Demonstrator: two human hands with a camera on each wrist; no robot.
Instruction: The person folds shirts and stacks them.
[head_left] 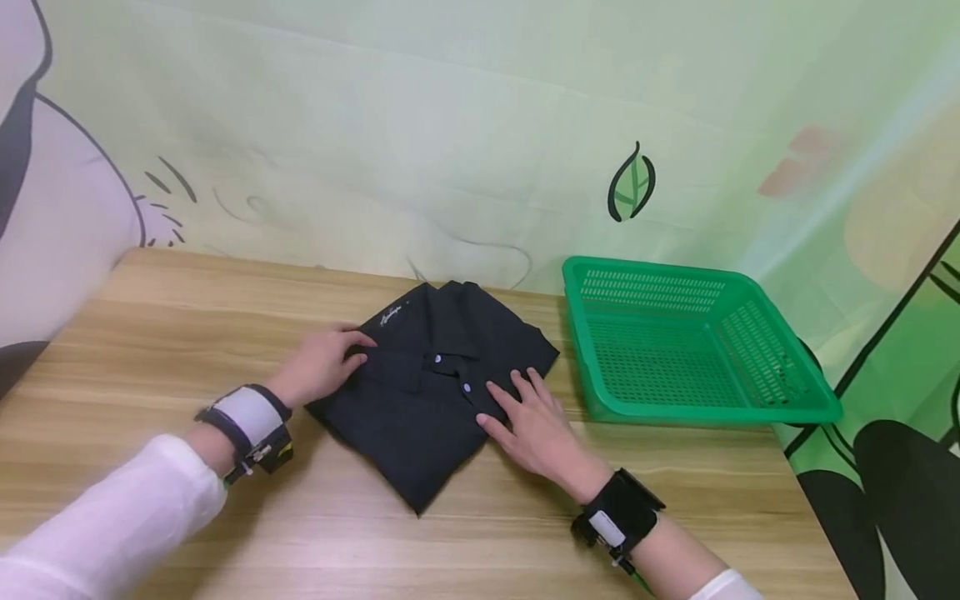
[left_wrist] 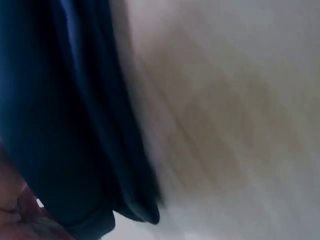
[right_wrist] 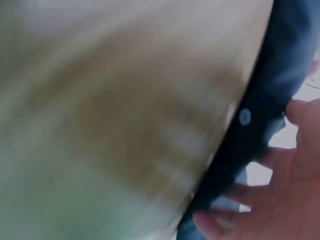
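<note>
A dark, folded shirt [head_left: 420,400] lies at an angle on the wooden table, with its collar towards the wall. White buttons run down its placket, and light lettering shows near its upper left edge. At the shirt's left edge, my left hand [head_left: 318,362] touches the cloth with thumb and forefinger. Spread fingers of my right hand [head_left: 536,429] rest on the right edge, close to a button [head_left: 467,387]. The left wrist view shows layered dark cloth [left_wrist: 55,115] blurred beside the table. In the right wrist view, relaxed fingers lie along the shirt edge [right_wrist: 240,145].
A green plastic basket [head_left: 600,408] with slotted sides stands on the table to the right of the shirt. Behind the table hangs a printed cloth backdrop [head_left: 375,150]. Bare wood of the table [head_left: 360,550] shows in front of the shirt.
</note>
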